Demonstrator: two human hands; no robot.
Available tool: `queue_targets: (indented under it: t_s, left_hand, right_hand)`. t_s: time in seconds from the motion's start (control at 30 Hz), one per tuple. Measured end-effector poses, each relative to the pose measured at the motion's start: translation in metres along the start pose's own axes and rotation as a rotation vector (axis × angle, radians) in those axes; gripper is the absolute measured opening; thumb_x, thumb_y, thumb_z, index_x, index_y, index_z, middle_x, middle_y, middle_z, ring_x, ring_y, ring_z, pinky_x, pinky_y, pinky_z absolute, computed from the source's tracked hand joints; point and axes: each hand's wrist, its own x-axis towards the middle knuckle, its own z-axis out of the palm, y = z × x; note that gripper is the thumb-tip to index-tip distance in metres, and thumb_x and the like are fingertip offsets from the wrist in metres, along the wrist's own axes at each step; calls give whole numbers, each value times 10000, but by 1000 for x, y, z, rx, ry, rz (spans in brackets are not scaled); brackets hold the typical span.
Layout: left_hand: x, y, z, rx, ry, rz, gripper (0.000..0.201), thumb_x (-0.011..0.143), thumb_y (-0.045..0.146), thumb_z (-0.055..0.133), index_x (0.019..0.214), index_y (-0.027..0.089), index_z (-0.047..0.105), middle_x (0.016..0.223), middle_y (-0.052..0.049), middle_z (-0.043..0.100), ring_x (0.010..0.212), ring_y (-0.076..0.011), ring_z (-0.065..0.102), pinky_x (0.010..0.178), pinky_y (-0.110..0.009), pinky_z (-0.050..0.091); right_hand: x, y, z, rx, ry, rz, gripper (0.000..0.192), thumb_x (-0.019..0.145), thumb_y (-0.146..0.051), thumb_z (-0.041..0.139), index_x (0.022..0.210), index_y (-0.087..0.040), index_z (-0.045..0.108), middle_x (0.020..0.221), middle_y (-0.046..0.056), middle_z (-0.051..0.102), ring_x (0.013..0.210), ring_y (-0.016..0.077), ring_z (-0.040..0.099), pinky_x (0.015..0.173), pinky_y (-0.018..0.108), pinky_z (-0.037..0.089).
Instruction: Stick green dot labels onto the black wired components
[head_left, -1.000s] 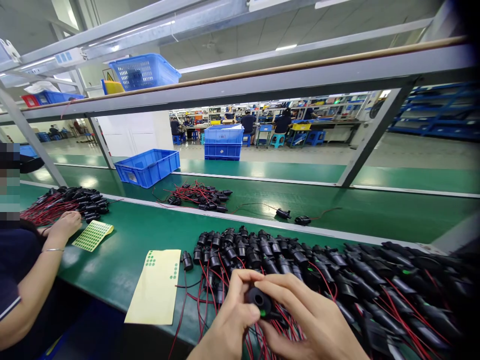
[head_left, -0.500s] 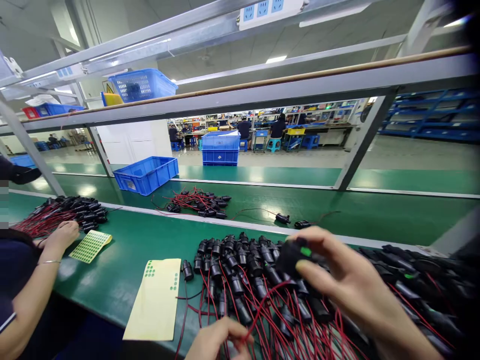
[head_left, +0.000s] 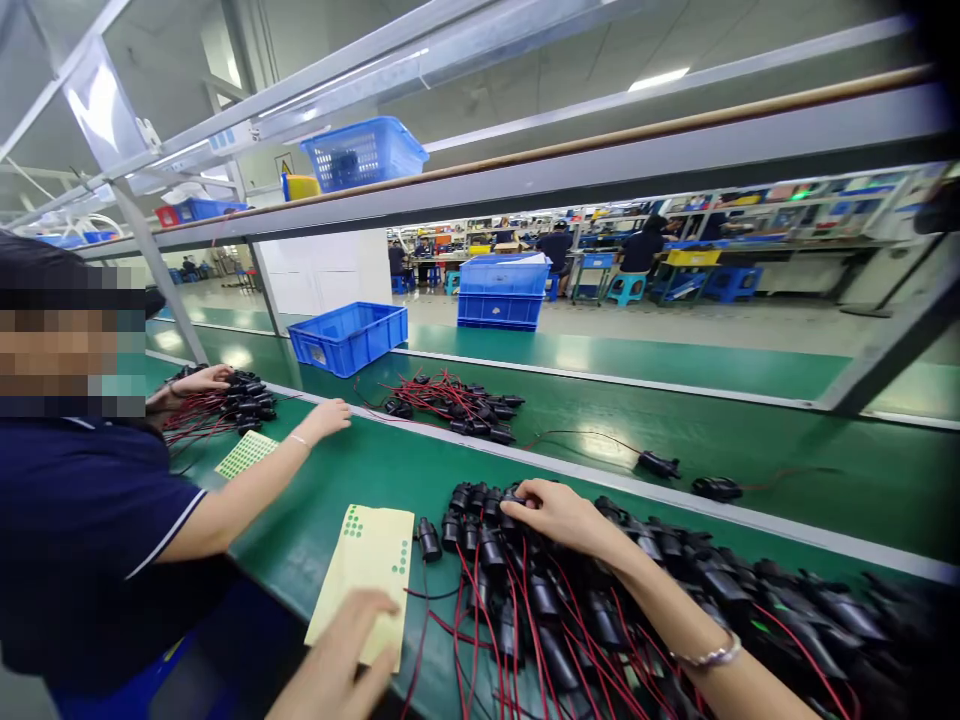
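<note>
My right hand (head_left: 559,518) reaches over the pile of black cylindrical parts (head_left: 491,550) with red and black wires. Its thumb and fingers are closed on one black cylindrical part (head_left: 513,494) at the pile's far edge. Slightly blurred, my left hand (head_left: 341,650) hovers over the lower part of a pale yellow sheet (head_left: 367,560), thumb and fingers apart, with nothing seen in it. Green round stickers remain near two of the sheet's edges. A single black part (head_left: 428,540) stands just right of the sheet.
A co-worker (head_left: 82,500) at left reaches an arm across the bench near a second sticker sheet (head_left: 246,455) and another wired pile (head_left: 244,400). Behind the bench's pale strip lie more wired parts (head_left: 465,405) and a blue crate (head_left: 349,340). A metal shelf runs overhead.
The view has swung right-to-left, showing more of the co-worker. My right hand no longer holds the green-marked part and now grips another; my left hand released the red wire and moved over the sheet.
</note>
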Motion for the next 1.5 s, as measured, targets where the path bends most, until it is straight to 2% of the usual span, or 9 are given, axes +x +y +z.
queue_targets:
  t_s: [0.07, 0.17, 0.23, 0.33, 0.43, 0.57, 0.87, 1.13, 1.5]
  left_hand:
    - [32, -18, -18, 299, 46, -89, 397, 999, 286, 473, 1384, 194, 511, 1513, -163, 500, 1465, -322, 399, 1241, -536, 281]
    - [78, -40, -36, 374, 32, -135, 605, 895, 260, 619, 1463, 166, 432, 1620, -186, 370, 1559, -354, 214, 1267, -556, 189]
    - [102, -49, -42, 386, -1, -146, 699, 772, 256, 772, 1408, 164, 497, 1561, -190, 441, 1517, -389, 278, 1242, -581, 216]
    - [121, -54, -46, 376, -34, -162, 483, 784, 319, 805, 1205, 161, 627, 1327, -126, 611, 1321, -347, 496, 1138, -583, 356]
    - [121, -45, -53, 271, -33, -179, 235, 889, 358, 709, 999, 162, 641, 1055, -51, 649, 1032, -243, 609, 954, -467, 486]
    - [106, -8, -60, -22, -67, -177, 325, 852, 463, 686, 832, 193, 507, 787, 45, 506, 712, -134, 512, 666, -265, 427]
    - [80, 75, -21, -585, -293, -240, 452, 713, 499, 788, 826, 208, 461, 720, 65, 545, 545, -65, 480, 528, -177, 390]
    - [83, 87, 1, -806, -284, -322, 390, 662, 401, 835, 880, 138, 647, 756, -28, 709, 584, -112, 631, 574, -205, 502]
    - [89, 85, 19, -951, -205, -460, 290, 640, 319, 821, 833, 125, 725, 709, -28, 742, 635, -148, 676, 627, -227, 523]
  right_hand:
    - [8, 0, 3, -44, -12, 21, 300, 1003, -380, 642, 1221, -174, 652, 1204, 67, 690, 993, 216, 700, 852, 415, 598]
    - [10, -3, 5, -101, 22, 44, 288, 1006, -386, 636, 1194, -169, 659, 1166, 65, 700, 972, 205, 702, 851, 415, 595]
    - [5, -5, 6, -127, 79, 50, 276, 1009, -385, 632, 1180, -171, 661, 1159, 66, 701, 975, 202, 699, 858, 417, 590]
    - [-10, -5, 4, -131, 181, 26, 238, 1014, -382, 622, 1119, -175, 675, 1109, 55, 708, 951, 191, 695, 848, 401, 587]
    - [-31, -7, 2, -93, 269, -84, 135, 1012, -302, 613, 1009, -180, 672, 992, 29, 709, 891, 178, 692, 800, 365, 581]
    - [-60, -24, 8, -3, 376, -356, 130, 1017, -221, 543, 923, -215, 633, 899, 17, 686, 815, 168, 685, 731, 304, 571]
    - [-99, -75, 20, 36, 614, -842, 191, 1069, -209, 454, 981, -219, 624, 835, 26, 686, 717, 155, 642, 647, 261, 518]
    - [-118, -69, 9, -115, 728, -877, 241, 1081, -139, 403, 1015, -166, 633, 810, 39, 694, 676, 163, 583, 652, 297, 461]
    - [-123, -60, -5, -359, 655, -998, 381, 1054, -45, 294, 1019, -103, 669, 806, 67, 683, 696, 193, 576, 682, 361, 415]
